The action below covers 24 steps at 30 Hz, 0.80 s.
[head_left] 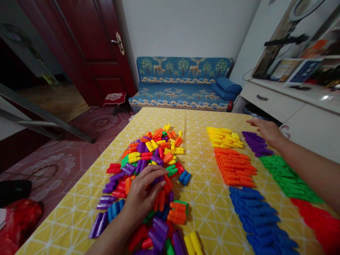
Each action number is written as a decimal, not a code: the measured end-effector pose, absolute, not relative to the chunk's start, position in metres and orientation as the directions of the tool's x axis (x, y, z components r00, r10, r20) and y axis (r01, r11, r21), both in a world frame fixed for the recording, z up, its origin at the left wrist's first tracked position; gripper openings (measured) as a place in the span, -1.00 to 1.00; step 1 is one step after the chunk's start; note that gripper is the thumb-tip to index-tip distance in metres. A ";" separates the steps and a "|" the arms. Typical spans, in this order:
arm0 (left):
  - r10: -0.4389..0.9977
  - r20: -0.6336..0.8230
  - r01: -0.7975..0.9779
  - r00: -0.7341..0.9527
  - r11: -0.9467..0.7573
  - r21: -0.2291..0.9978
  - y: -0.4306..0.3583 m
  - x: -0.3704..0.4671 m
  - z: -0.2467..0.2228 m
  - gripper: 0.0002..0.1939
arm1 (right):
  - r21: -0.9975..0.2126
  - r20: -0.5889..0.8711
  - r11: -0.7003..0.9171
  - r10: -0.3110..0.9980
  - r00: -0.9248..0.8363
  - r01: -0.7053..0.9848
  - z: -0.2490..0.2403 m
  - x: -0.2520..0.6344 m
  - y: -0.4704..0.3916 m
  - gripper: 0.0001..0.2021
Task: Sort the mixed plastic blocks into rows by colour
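On a yellow patterned tablecloth [207, 202], a person's left hand [143, 189] curls into a jumbled heap of coloured plastic pieces [157, 159], its fingers and thumb around a purple piece [158, 180], though whether they pinch it cannot be told. The right hand [268, 131] reaches out beside sorted purple pieces [256, 144], its grip unclear, with yellow [224, 137], orange [233, 167], blue [261, 217], green [288, 177] and red groups [316, 219] nearby.

The left hand [145, 191] over the tablecloth [203, 159] and right hand [268, 131] by its right edge are bare along the forearms [305, 157].
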<state>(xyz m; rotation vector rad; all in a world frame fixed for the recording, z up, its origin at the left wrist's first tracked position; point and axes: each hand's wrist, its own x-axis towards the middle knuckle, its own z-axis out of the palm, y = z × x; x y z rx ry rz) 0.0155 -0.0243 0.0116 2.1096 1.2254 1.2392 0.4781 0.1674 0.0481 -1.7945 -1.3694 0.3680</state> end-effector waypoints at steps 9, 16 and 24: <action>0.841 0.501 0.401 0.202 -0.538 0.742 -0.029 0.016 0.016 -0.59 | -0.915 0.309 0.319 0.948 -0.079 0.247 0.072 0.299 0.030 -0.72; 0.840 0.531 0.308 0.111 -0.537 0.786 -0.024 0.012 0.006 -0.73 | -0.993 0.084 0.099 0.977 -0.194 0.071 0.029 0.202 -0.036 -0.65; 0.784 0.577 0.227 0.229 -0.619 0.752 -0.026 0.009 0.010 -0.74 | -0.993 0.104 0.098 0.990 -0.096 -0.066 0.001 0.164 -0.043 -0.56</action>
